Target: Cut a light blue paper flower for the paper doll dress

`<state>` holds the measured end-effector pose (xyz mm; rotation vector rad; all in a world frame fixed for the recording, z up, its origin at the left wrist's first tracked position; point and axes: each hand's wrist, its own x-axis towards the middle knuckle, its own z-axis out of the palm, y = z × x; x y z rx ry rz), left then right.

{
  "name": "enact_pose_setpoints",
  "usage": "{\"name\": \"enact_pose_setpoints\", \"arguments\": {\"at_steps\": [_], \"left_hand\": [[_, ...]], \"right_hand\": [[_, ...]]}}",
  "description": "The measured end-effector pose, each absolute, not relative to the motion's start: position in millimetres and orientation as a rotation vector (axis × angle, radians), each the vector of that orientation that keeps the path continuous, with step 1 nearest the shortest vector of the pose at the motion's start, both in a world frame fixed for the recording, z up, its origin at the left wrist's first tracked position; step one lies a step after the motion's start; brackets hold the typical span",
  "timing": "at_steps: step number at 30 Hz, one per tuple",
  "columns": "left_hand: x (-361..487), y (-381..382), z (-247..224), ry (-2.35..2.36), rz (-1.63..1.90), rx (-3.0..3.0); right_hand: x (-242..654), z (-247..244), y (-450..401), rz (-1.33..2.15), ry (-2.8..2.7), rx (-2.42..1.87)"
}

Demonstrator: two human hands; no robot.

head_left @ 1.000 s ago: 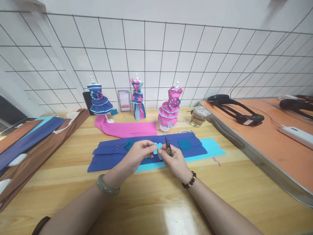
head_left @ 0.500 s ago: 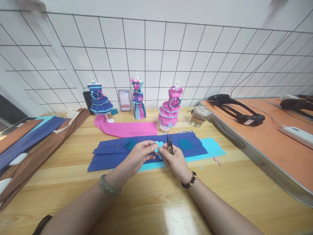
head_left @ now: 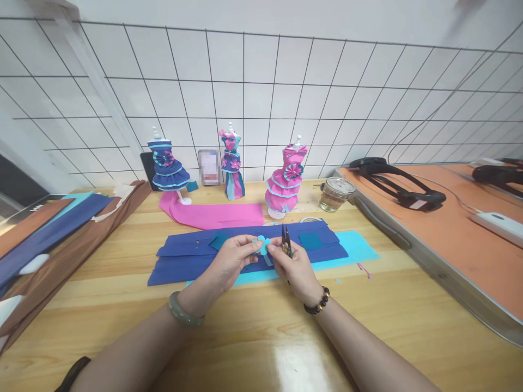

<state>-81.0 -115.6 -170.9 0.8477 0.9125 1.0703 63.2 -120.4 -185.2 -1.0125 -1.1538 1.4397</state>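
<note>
Between my two hands is a small light-blue petal-shaped piece (head_left: 263, 245). My left hand (head_left: 237, 256) pinches its left side between thumb and fingers. My right hand (head_left: 295, 268) has thumb and forefinger at its right edge and also holds small dark scissors (head_left: 286, 239), blades pointing up. Beneath both hands lie dark blue strips (head_left: 183, 264) over a light-blue sheet (head_left: 357, 246). Teal squares rest on the strips, one (head_left: 310, 240) right of the scissors and one (head_left: 218, 240) beside my left hand, partly covered by it.
Behind stand a blue-dressed figure (head_left: 168, 163), a multicoloured one (head_left: 232, 163) and a pink one (head_left: 286, 182). A pink strip (head_left: 216, 215) lies before them. A lidded cup (head_left: 335, 194) stands right, near a black headset (head_left: 400, 188). Brown cloth (head_left: 77, 261) lies left.
The light-blue piece has turned slightly between my fingers, showing more of its petals on the left. The view has shifted a little; my hands stay in nearly the same place.
</note>
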Motion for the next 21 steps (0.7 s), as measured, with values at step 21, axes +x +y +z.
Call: {"name": "enact_pose_setpoints", "arguments": {"at_steps": [21], "left_hand": [[-85.4, -113.8, -161.9, 0.978, 1.017, 1.197]], "right_hand": [[69.9, -177.2, -117.9, 1.500, -1.316, -0.978]]}}
